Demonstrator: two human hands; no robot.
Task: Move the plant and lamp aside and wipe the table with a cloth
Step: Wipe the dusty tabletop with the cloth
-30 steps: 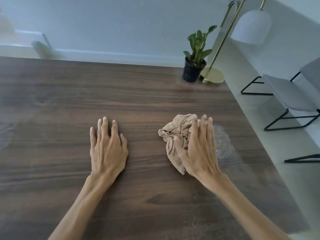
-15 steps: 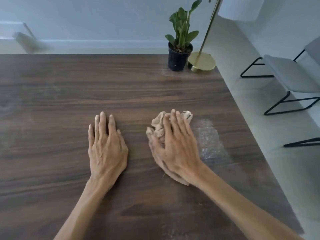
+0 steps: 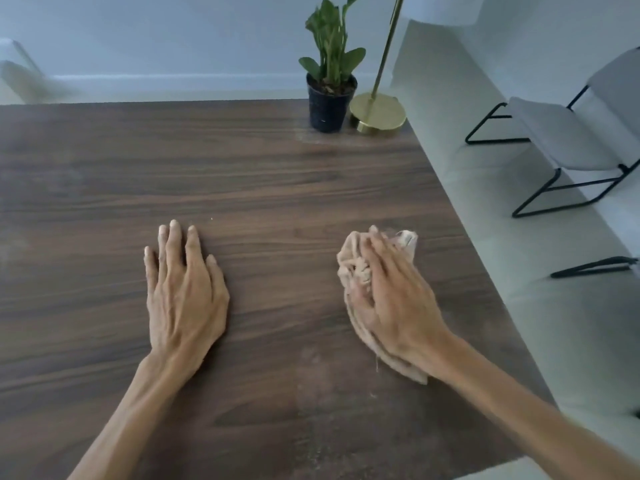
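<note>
A grey chair [image 3: 568, 140] on a black wire frame stands on the pale floor [image 3: 519, 271] to the right. Nearer, a second black frame [image 3: 594, 266] juts in from the right edge. A pale wall [image 3: 173, 36] with a white baseboard [image 3: 180, 77] runs behind.

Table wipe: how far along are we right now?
Done, it seems: the plant and lamp stand together at the table's far right corner. In hand: the right hand presses the cloth on the right side, while the left hand rests flat. Left: faint smears show near the front edge, and most of the left side shows no wiping marks.
</note>
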